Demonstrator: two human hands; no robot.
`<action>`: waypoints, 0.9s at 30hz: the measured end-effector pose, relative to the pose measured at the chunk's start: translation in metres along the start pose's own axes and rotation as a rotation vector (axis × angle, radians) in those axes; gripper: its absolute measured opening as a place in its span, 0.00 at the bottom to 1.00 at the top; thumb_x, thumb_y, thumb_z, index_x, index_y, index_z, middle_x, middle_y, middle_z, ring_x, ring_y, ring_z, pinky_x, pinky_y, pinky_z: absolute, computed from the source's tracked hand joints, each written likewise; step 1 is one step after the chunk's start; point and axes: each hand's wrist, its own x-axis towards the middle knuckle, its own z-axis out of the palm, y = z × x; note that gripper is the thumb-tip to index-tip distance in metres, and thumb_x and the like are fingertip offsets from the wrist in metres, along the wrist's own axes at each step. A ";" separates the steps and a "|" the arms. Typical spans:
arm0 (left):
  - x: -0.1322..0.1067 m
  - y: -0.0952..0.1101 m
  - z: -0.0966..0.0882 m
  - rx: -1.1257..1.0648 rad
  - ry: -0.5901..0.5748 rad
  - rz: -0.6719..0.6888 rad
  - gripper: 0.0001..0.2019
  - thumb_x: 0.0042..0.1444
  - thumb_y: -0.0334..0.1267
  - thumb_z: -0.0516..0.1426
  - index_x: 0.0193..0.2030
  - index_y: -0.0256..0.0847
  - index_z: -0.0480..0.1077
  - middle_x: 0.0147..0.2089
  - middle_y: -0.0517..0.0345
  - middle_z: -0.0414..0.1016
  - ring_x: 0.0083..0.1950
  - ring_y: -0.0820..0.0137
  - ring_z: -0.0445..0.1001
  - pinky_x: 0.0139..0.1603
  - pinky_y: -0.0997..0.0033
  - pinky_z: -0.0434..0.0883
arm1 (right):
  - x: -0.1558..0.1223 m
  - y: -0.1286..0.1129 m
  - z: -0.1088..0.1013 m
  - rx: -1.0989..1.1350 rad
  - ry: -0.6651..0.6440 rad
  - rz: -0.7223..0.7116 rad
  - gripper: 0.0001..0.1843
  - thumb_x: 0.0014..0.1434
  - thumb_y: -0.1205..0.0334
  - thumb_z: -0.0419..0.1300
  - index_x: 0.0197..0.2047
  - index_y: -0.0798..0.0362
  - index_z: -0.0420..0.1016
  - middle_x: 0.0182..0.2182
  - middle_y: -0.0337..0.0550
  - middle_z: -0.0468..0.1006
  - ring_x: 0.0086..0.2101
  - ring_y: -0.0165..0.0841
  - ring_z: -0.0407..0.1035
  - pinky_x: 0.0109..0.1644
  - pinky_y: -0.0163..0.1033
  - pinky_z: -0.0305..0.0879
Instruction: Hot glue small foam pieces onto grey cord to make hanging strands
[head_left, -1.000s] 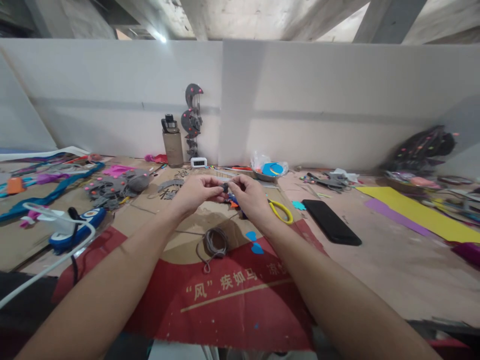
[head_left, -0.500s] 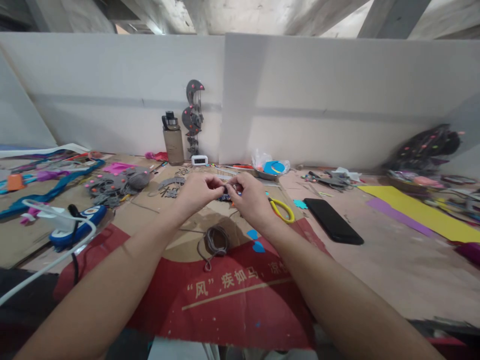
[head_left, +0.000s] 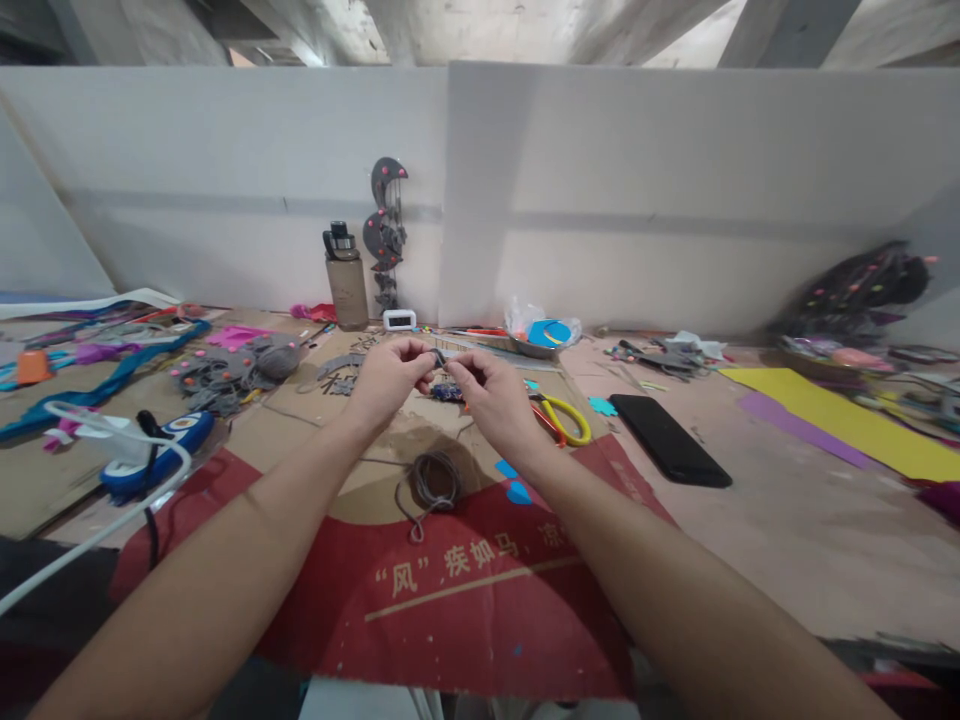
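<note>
My left hand [head_left: 390,385] and my right hand [head_left: 499,400] meet over the cardboard, fingertips pinched. Between them is a small dark grey piece [head_left: 440,357], too small to name and partly covered by the fingers. Just beneath the fingers lies a dark blue beaded-looking item [head_left: 448,393], partly hidden. A coil of grey cord [head_left: 436,482] rests on the cardboard closer to me. Beside my right wrist are scissors with yellow and red handles [head_left: 568,422], their blades hidden. Small blue cut-outs [head_left: 517,492] lie under my right forearm.
The red and tan cardboard sheet [head_left: 450,650] covers the table before me. A black phone [head_left: 667,440] and yellow sheet [head_left: 847,420] lie right. Left are a blue power strip [head_left: 161,455] with a white cable and grey felt pieces [head_left: 236,370]. A bottle [head_left: 346,285] stands at the back.
My fingertips have drawn slightly apart, and more of the dark grey piece shows between them. My right hand sits a little lower. More of the scissors' red handle is visible.
</note>
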 end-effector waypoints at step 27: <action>0.001 0.000 0.004 -0.305 0.097 -0.059 0.06 0.43 0.30 0.61 0.28 0.35 0.67 0.22 0.62 0.68 0.21 0.79 0.67 0.23 0.80 0.66 | -0.001 0.005 0.007 0.063 0.096 0.095 0.09 0.57 0.56 0.55 0.36 0.53 0.68 0.28 0.38 0.72 0.28 0.29 0.65 0.33 0.34 0.60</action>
